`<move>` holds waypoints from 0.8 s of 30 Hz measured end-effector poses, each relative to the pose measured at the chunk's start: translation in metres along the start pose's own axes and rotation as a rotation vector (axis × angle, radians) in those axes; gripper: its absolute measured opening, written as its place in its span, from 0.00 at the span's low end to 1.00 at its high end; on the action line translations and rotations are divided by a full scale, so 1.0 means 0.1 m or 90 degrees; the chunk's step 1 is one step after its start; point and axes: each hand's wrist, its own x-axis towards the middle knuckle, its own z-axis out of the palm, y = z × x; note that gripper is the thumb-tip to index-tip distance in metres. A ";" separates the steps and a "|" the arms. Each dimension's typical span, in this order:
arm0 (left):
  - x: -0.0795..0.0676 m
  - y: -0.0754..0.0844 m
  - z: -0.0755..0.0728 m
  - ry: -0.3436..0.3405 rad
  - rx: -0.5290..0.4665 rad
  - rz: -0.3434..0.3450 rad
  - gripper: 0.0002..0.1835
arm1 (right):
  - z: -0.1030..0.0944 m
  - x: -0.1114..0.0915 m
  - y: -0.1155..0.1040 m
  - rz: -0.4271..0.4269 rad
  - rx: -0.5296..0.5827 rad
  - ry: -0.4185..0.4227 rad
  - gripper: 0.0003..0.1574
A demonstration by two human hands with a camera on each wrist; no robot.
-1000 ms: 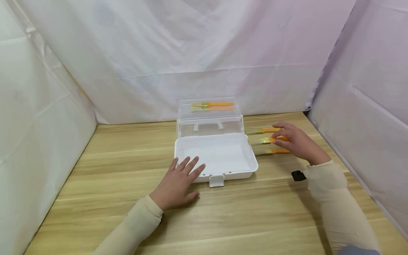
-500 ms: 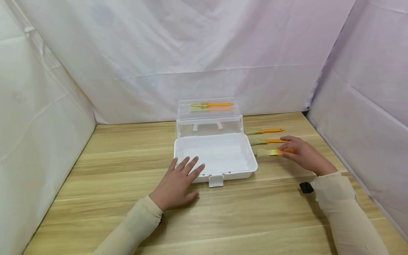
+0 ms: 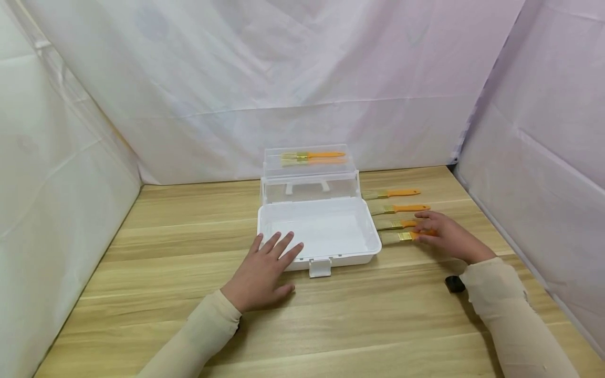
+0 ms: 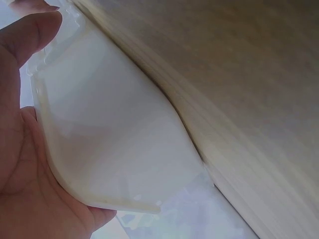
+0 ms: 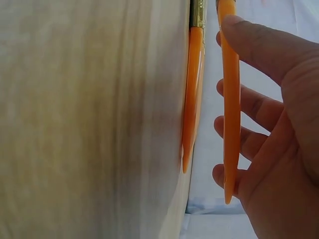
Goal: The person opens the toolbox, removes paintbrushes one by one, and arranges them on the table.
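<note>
My right hand [image 3: 446, 237] pinches the orange handle of a paintbrush [image 3: 405, 237] between thumb and fingers. In the right wrist view this brush [image 5: 231, 99] hangs raised off the tabletop, with another orange-handled paintbrush [image 5: 192, 94] lying beside it on the wood. Three more paintbrushes lie in a row behind: the far one [image 3: 404, 192], the middle one [image 3: 408, 208] and the near one [image 3: 399, 224]. My left hand [image 3: 262, 275] rests with spread, straight fingers over the front left rim of a white plastic box [image 3: 326, 257]. The left wrist view shows the box's wall [image 4: 109, 124] against the palm.
The box's clear lid [image 3: 309, 189] is tipped back, with a handle on it. An orange-handled brush [image 3: 326, 154] shows at the lid's far panel, with a second or its reflection below. White cloth [image 3: 283, 68] walls surround the wooden table [image 3: 189, 220].
My right hand has moved the pinched paintbrush toward me, past the three lying in the row, which now show more fully. The left hand stays on the box.
</note>
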 end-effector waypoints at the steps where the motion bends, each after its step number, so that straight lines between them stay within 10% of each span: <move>1: 0.00 0.00 0.00 0.000 0.000 0.000 0.45 | 0.00 0.01 0.00 0.000 -0.001 -0.002 0.06; 24: 0.00 -0.01 -0.01 -0.002 0.004 0.005 0.46 | 0.02 0.12 0.03 0.025 -0.026 -0.064 0.07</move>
